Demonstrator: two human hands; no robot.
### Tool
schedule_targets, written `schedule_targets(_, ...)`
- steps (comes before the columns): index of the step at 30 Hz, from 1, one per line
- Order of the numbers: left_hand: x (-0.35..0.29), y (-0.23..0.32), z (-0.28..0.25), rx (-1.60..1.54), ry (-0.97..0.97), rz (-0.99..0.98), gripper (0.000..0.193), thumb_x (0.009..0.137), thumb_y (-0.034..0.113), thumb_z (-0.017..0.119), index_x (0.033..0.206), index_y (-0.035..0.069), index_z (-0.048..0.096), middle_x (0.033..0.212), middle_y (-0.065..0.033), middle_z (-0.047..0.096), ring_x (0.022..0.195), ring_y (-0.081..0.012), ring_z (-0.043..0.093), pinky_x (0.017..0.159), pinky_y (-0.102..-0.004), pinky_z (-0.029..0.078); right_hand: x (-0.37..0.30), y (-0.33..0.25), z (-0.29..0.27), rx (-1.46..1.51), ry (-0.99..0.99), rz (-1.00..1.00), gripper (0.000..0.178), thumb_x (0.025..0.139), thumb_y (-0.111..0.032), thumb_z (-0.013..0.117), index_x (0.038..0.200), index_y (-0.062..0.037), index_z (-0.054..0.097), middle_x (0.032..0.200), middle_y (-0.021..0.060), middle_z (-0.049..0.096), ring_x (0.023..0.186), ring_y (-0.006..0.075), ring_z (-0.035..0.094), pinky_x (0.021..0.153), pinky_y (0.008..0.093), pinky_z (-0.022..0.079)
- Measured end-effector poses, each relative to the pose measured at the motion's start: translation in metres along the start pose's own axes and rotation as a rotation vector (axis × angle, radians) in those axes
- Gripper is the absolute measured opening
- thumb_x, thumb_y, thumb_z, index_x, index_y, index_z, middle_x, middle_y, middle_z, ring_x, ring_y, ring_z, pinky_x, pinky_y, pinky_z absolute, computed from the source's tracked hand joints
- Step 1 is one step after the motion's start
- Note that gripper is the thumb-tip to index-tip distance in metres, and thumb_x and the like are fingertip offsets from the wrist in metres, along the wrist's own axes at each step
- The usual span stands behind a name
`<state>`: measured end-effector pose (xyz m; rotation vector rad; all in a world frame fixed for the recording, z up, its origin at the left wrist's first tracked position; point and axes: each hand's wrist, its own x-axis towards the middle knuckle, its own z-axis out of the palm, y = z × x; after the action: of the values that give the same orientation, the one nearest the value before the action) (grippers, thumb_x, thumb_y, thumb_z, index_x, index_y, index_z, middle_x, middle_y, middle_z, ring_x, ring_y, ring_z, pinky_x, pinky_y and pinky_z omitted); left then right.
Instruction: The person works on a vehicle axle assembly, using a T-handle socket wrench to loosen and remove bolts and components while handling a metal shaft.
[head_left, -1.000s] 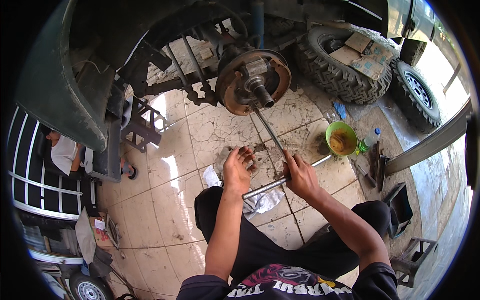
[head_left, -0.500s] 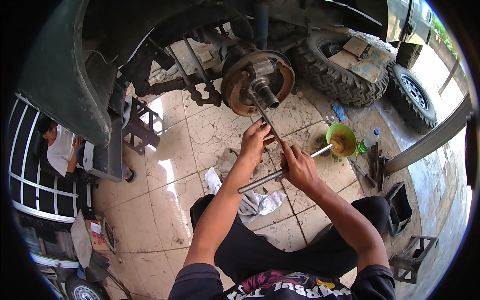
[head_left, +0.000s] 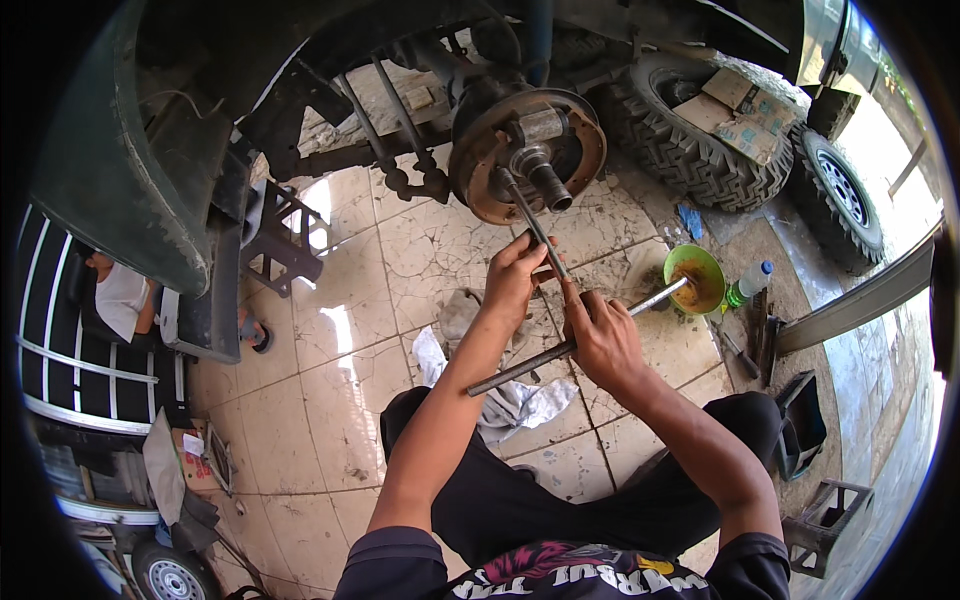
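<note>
A long T-handle socket wrench (head_left: 520, 367) slants up from my hands to a rusty round brake backing plate (head_left: 480, 190). The far end of its shaft meets the plate beside a threaded spindle (head_left: 549, 186); what it sits on there is hidden. My left hand (head_left: 513, 280) curls its fingers round the shaft. My right hand (head_left: 605, 335) is closed where the shaft meets the crossbar, with the index finger along the shaft. On both sides of this hand the crossbar sticks out, its right end overlapping the green bowl (head_left: 713, 270) in view.
Crumpled rags (head_left: 530, 405) lie on the tiles by my legs. A plastic bottle (head_left: 748, 285), hand tools (head_left: 745, 355) and a black tray (head_left: 800, 425) are at right. Large tires (head_left: 690, 165) lie behind. At left are a stool (head_left: 285, 240) and a seated person (head_left: 122, 300).
The view has shifted a little, so the axle and tires appear farther right. Both hands keep their hold on the wrench, whose crossbar looks slightly turned.
</note>
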<state>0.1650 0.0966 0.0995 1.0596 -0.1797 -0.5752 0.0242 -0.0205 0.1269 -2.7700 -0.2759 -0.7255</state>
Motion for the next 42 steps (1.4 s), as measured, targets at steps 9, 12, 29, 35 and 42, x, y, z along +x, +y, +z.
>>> schedule_targets(9, -0.005, 0.011, -0.01, 0.097, -0.013, -0.036, 0.024, 0.096, 0.014, 0.052, 0.117, 0.005, 0.06, 0.112, -0.0055, 0.063, 0.093, -0.0168, 0.062, 0.078, -0.0334, 0.052, 0.005, -0.013, 0.0, -0.087, -0.142, 0.03, 0.058, 0.082, -0.007, 0.05, 0.138, 0.007, 0.041, 0.087, 0.0119, 0.053, 0.071, 0.0232, 0.061, 0.071, 0.0339, 0.045)
schedule_targets(12, -0.009, 0.01, -0.004, 0.072, 0.003, -0.032, 0.024, 0.097, 0.016, 0.052, 0.119, 0.008, 0.06, 0.11, -0.0038, 0.064, 0.091, -0.0142, 0.062, 0.077, -0.0324, 0.051, 0.006, -0.014, -0.001, -0.035, -0.136, 0.069, 0.059, 0.081, -0.007, 0.053, 0.137, 0.0059, 0.042, 0.087, 0.0129, 0.054, 0.071, 0.0247, 0.062, 0.07, 0.0342, 0.046)
schedule_targets(29, -0.017, 0.016, 0.0, 0.079, 0.071, -0.118, 0.045, 0.1, 0.034, 0.044, 0.135, 0.008, 0.048, 0.116, -0.0082, 0.065, 0.1, -0.0181, 0.061, 0.087, -0.0349, 0.044, 0.002, -0.005, 0.019, 0.475, -0.028, 0.326, 0.055, 0.086, -0.013, 0.066, 0.136, -0.0021, 0.047, 0.092, 0.018, 0.064, 0.072, 0.0366, 0.064, 0.062, 0.0406, 0.052)
schedule_targets(35, -0.062, 0.047, 0.03, -0.216, 0.011, 0.474, 0.073, 0.098, 0.062, 0.024, 0.12, -0.001, 0.056, 0.116, -0.013, 0.062, 0.112, -0.0223, 0.056, 0.1, -0.0377, 0.037, -0.001, -0.004, 0.046, 1.096, 0.251, 0.625, 0.043, 0.091, -0.016, 0.065, 0.127, 0.004, 0.053, 0.079, 0.0055, 0.062, 0.073, 0.0105, 0.057, 0.062, 0.0274, 0.043)
schedule_targets(42, -0.048, 0.009, -0.012, 0.42, 0.235, -0.106, 0.052, 0.099, 0.049, 0.044, 0.115, 0.002, 0.059, 0.108, -0.009, 0.065, 0.101, -0.0161, 0.06, 0.085, -0.0308, 0.046, 0.009, -0.016, 0.028, 2.104, 0.383, 1.074, 0.023, 0.098, -0.025, 0.053, 0.109, -0.0047, 0.055, 0.072, -0.001, 0.049, 0.046, 0.0054, 0.031, 0.045, 0.0206, 0.023)
